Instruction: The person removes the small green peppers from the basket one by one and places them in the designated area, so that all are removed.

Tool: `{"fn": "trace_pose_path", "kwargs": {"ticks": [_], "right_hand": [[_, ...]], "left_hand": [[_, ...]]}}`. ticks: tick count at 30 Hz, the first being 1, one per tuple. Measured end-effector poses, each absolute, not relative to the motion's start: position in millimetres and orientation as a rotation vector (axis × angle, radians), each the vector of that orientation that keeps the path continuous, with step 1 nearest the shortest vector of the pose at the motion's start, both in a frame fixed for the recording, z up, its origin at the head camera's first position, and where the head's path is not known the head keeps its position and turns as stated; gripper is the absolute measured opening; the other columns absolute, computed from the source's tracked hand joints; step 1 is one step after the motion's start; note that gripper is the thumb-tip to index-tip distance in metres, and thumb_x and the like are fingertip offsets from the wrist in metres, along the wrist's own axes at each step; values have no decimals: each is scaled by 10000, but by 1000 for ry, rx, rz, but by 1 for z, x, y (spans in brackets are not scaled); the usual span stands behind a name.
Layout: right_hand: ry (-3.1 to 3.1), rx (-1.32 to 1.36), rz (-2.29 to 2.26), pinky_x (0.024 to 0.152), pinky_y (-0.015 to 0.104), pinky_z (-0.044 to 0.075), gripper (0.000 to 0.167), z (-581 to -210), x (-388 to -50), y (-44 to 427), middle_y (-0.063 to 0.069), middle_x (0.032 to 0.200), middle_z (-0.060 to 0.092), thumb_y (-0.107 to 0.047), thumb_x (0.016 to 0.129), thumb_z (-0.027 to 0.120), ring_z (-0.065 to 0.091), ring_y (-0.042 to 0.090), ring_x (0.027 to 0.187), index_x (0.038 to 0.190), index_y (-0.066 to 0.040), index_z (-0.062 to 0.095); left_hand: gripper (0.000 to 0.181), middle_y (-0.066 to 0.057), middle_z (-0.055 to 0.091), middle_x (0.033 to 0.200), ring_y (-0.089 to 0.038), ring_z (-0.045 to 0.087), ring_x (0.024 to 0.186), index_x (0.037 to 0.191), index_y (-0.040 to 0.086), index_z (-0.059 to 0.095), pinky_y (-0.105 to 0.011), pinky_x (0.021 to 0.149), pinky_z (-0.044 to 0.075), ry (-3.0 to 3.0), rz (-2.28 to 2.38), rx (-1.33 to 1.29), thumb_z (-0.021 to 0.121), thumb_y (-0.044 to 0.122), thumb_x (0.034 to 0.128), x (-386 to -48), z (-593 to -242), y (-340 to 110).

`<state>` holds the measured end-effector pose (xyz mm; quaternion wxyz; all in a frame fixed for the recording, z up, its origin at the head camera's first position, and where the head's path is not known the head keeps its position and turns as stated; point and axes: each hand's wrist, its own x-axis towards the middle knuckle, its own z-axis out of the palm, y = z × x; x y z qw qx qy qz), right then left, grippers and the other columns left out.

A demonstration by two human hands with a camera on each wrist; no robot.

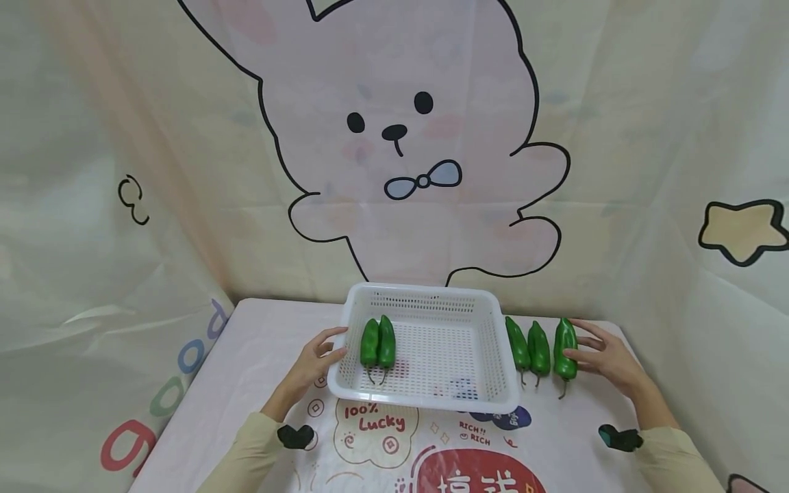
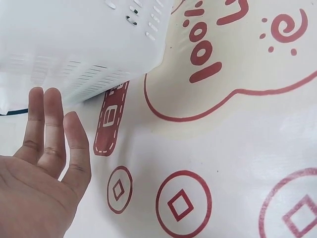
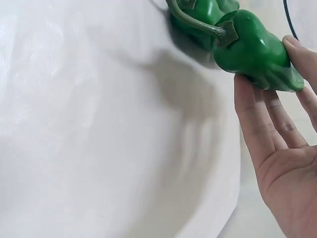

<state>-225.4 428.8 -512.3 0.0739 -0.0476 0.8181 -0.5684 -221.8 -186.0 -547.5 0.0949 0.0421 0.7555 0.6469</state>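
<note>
Two green peppers (image 1: 377, 342) lie side by side in the left part of a white plastic basket (image 1: 425, 402). My left hand (image 1: 313, 364) is at the basket's left side; in the left wrist view its fingers (image 2: 52, 124) are extended against the basket wall (image 2: 114, 74). To the right of the basket, my right hand (image 1: 610, 356) holds a green pepper (image 1: 564, 349) between thumb and fingers. The right wrist view has this pepper (image 3: 255, 49) above the white surface, its stem pointing away from my hand (image 3: 282, 163). Two more peppers (image 1: 529, 349) rest between it and the basket.
The table (image 1: 555, 438) has a white cover printed with red lettering and drawings. Behind it hangs a curtain (image 1: 401, 226) with a large cartoon animal, and similar fabric stands at both sides.
</note>
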Motion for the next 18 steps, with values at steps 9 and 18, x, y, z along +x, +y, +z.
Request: {"fn": "trace_pose_path", "kwargs": {"ticks": [9,18], "right_hand": [[2465,-18,-1613,844,431,568,833,-531,-236,438,418,1492,313,-188,939,765,447,510,1300,1583,-20,265],[2474,43,-1635,834,378,570,851,-543,-241,441,417,1477,342,-189,908,799,607,151,1115,1569,2,297]], "left_hand": [[533,-229,537,1374,-394,600,1164,1491,190,494,-475,826,563,2238,1915,141,688,230,996,-223,-549,-187],[546,-227,556,1338,-371,618,1121,1499,173,476,-457,804,569,2239,1907,158,686,229,999,-222,-547,-187]]}}
